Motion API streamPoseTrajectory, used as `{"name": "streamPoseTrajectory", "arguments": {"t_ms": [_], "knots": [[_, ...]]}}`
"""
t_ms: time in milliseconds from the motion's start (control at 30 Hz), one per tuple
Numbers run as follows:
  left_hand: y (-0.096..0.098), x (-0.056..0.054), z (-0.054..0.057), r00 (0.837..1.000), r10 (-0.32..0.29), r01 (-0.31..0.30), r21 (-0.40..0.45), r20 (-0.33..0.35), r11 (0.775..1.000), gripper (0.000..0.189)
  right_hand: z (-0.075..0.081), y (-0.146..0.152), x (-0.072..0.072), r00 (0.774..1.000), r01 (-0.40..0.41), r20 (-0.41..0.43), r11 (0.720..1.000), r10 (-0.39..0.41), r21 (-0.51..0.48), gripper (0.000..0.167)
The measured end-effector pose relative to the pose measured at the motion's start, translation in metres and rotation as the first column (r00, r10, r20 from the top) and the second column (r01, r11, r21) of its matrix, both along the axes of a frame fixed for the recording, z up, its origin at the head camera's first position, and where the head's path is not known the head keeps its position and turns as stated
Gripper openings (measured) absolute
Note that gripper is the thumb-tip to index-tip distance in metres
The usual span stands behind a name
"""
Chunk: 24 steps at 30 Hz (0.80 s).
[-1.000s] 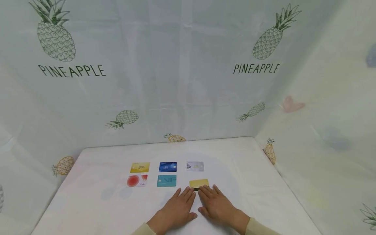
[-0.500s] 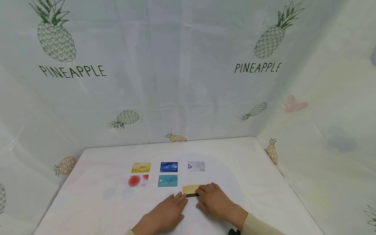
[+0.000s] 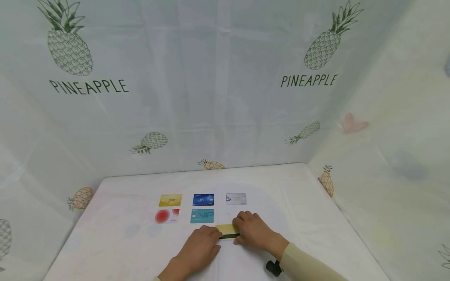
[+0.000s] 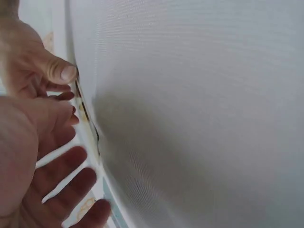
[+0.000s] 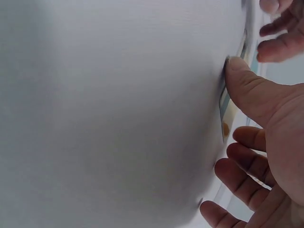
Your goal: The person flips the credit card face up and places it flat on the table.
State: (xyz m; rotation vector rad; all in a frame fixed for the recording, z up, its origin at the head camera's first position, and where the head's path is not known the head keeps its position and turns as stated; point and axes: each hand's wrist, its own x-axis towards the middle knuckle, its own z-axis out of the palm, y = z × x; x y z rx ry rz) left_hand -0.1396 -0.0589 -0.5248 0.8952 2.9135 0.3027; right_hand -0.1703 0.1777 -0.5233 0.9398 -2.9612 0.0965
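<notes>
Head view shows both hands meeting at a gold card point(image 3: 227, 230) with a dark stripe along its near edge, lying flat on the white table point(image 3: 309, 218); the card's long axis runs left to right, so each hand faces one short end; the left hand point(image 3: 200, 249) lies at the card's left end, fingers close together and bent down over that end, and the right hand point(image 3: 254, 233) lies at its right end, fingers curled over the far right corner with the thumb at the near edge; the right hand covers more of the card and looks the nearer of the two, though whether either has lifted an edge I cannot tell from above; the right wrist view shows the right thumb pressed against a thin card edge with the other fingers spread loosely; just beyond the gold card sits a teal card point(image 3: 202, 216), and farther beyond it a red-and-white card point(image 3: 165, 216), a yellow card point(image 3: 170, 200), a blue card point(image 3: 203, 199) and a silver card point(image 3: 236, 198) in two rows.
</notes>
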Motion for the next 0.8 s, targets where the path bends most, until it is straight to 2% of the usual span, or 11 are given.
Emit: {"name": "streamPoseTrajectory", "arguments": {"t_ms": [133, 233, 433, 800], "knots": [[0.005, -0.009, -0.008, 0.989, 0.096, -0.095, 0.014, -0.109, 0.995, 0.055, 0.000, -0.001, -0.004, 1.000, 0.016, 0.020, 1.000, -0.016, 0.014, 0.057], [0.007, -0.014, -0.012, 0.981, 0.126, -0.126, 0.010, -0.146, 0.992, 0.069, 0.000, -0.001, -0.006, 0.999, 0.024, 0.041, 1.000, -0.024, 0.012, 0.057], [0.006, -0.019, -0.013, 0.981, 0.128, -0.129, -0.001, -0.148, 0.992, 0.075, 0.000, -0.003, -0.011, 0.996, 0.023, 0.081, 1.000, -0.022, -0.015, 0.054], [0.007, -0.018, -0.012, 0.975, 0.100, -0.097, 0.025, -0.197, 0.995, 0.067, -0.001, 0.001, -0.011, 0.996, 0.014, 0.085, 0.997, -0.008, -0.070, 0.054]]}}
